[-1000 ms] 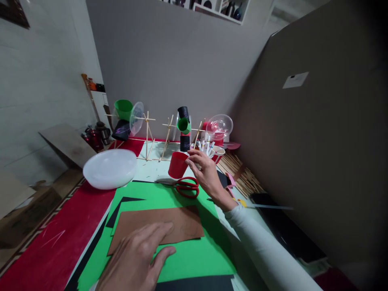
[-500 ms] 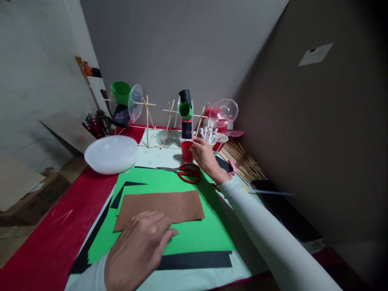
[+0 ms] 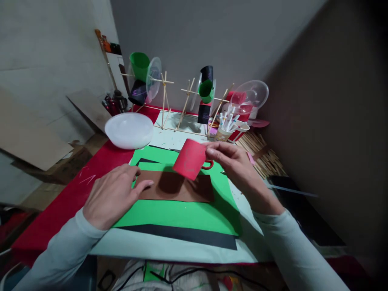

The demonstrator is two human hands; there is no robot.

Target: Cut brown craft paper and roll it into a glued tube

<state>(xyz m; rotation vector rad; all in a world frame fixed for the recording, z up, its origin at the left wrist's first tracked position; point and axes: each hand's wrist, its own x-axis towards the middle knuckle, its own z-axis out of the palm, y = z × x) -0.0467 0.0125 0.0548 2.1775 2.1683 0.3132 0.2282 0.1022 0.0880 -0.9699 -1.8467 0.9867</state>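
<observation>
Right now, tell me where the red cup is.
In the head view, the red cup is centre frame, tilted in the right hand, above the brown sheet.

A single head-worn camera looks forward and steeply down from the near edge of the desk [image 3: 75,194], close above the left hand [image 3: 110,196] and right hand [image 3: 239,167], facing the far wall; no second view overlaps.
</observation>
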